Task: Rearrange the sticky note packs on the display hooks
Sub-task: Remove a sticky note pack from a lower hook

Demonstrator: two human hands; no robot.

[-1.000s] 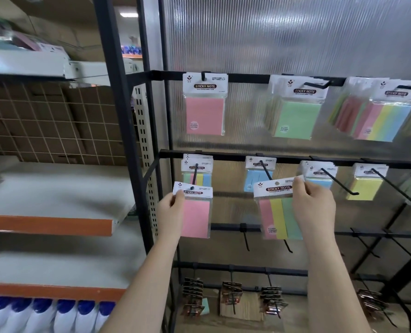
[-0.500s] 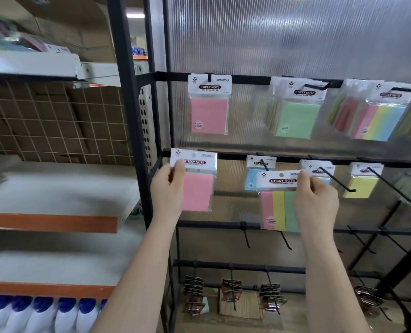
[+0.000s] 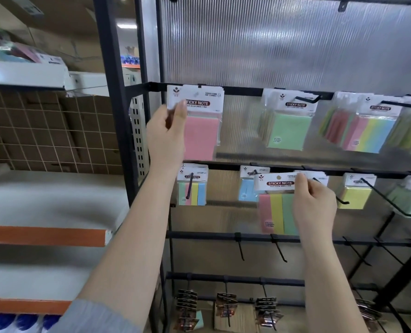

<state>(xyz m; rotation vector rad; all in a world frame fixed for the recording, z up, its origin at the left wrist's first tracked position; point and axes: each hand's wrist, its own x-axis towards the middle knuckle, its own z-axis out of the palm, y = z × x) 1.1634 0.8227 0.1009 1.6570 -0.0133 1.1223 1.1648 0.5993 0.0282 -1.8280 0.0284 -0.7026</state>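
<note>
My left hand (image 3: pixel 167 133) pinches a pink sticky note pack (image 3: pixel 201 121) by its white header, held up at the top rail's leftmost hook. My right hand (image 3: pixel 313 207) pinches the header of a pink-yellow-green striped pack (image 3: pixel 275 207) in front of the second rail. On the second rail hang a striped pack (image 3: pixel 192 186), a blue pack (image 3: pixel 246 186) and a yellow pack (image 3: pixel 354 192). A green pack (image 3: pixel 288 121) and multicolour packs (image 3: pixel 367 127) hang from the top rail.
Bare black hooks (image 3: pixel 280 248) stick out of the third rail. Card-backed small items (image 3: pixel 226 306) hang on the lowest rail. A black upright post (image 3: pixel 114 99) borders the display; white shelves with orange edges (image 3: pixel 46 234) lie to the left, blue-capped bottles (image 3: pixel 14 322) below.
My left hand has carried the pink pack up from the second rail to the top-left hook. My right hand has lifted the striped pack slightly.
</note>
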